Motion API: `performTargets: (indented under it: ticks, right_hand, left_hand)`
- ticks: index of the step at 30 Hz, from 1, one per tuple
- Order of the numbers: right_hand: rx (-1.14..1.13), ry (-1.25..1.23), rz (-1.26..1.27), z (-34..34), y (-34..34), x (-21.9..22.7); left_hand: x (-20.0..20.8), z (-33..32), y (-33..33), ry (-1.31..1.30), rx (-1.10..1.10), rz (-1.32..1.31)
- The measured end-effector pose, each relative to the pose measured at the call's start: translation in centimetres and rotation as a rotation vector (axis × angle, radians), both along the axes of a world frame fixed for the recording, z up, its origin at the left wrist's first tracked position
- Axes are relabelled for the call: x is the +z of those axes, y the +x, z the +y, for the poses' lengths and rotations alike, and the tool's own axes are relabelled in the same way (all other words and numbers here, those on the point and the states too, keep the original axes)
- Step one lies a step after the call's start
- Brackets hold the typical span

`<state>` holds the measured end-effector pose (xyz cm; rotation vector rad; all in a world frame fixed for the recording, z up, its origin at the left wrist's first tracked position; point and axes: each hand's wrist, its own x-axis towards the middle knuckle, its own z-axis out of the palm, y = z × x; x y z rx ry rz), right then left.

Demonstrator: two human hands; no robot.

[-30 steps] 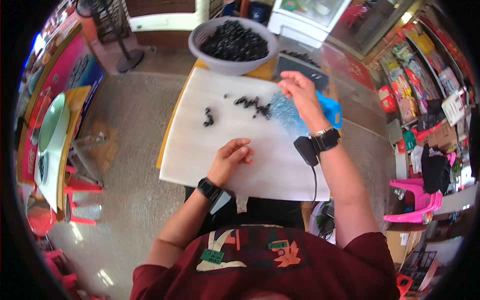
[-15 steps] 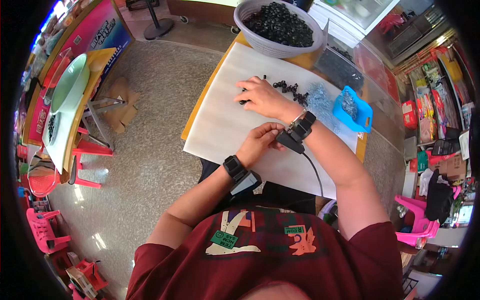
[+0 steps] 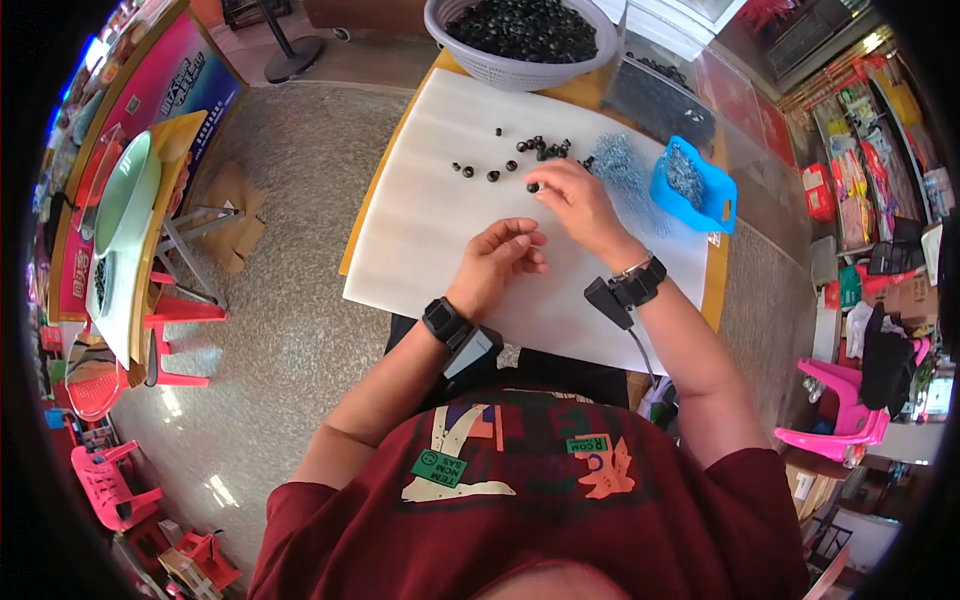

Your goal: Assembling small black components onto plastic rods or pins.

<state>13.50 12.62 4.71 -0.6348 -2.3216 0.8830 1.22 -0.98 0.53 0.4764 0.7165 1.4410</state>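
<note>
The person's two bare hands were apart from each other above the desk. The right hand [image 3: 585,208] had its thumb and fingers bent down at a small, round, glossy black piece [image 3: 533,187]; whether they pinched it or only touched it could not be told. The left hand [image 3: 495,262] was nearer the body, fingers curled and thumb close to the forefinger; whether it held anything could not be told. Each wrist wore a black strapped device.

Just beyond the right hand lay a cluster of similar black pieces [image 3: 545,149], with several more scattered leftward on a smooth white sheet [image 3: 420,230]. Right of the cluster spread a loose heap of tiny, shiny, bluish pieces [image 3: 622,165], and near it a bright-blue plastic basket [image 3: 725,205] contained more. The sheet covered most of the yellow-edged desk [image 3: 714,290]. At its far side stood a pale lilac-grey perforated plastic basket [image 3: 520,72] heaped with black pieces, beside a clear-walled box [image 3: 660,105].
</note>
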Motion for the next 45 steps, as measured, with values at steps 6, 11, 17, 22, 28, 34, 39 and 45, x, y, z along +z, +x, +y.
performTargets:
  ticks: [6,11,17,22,28,34,39,45]
  right_hand:
    - [-0.169,-0.371,0.144,-4.0,1.9,0.2]
    - [-0.186,-0.204,0.103,-6.5,2.5,0.2]
    - [-0.198,-0.243,0.206,-7.3,2.7,0.0]
    - [-0.218,-0.415,0.312,-8.1,3.0,0.1]
    - [-0.269,-0.355,0.291,-8.2,3.5,-0.1]
    - [-0.256,-0.314,0.268,-8.4,4.0,-0.4]
    - [-0.226,-0.137,0.19,-8.2,5.7,-1.0]
    - [-0.453,0.115,0.036,-7.5,11.0,-1.9]
  left_hand:
    - [0.0,0.3,0.0,-0.009,0.071,-0.032]
    - [0.2,0.3,0.1,0.0,0.046,0.011]
    - [-0.2,0.4,0.0,0.026,-0.012,0.071]
    - [-0.2,0.2,0.0,0.024,0.0,0.04]
    - [0.1,0.0,0.0,0.034,0.014,-0.042]
    - [-0.2,0.0,-0.3,0.042,0.003,-0.071]
    - [-0.1,-0.2,-0.5,0.021,0.01,-0.073]
    - [0.4,0.1,-0.1,0.043,0.034,-0.032]
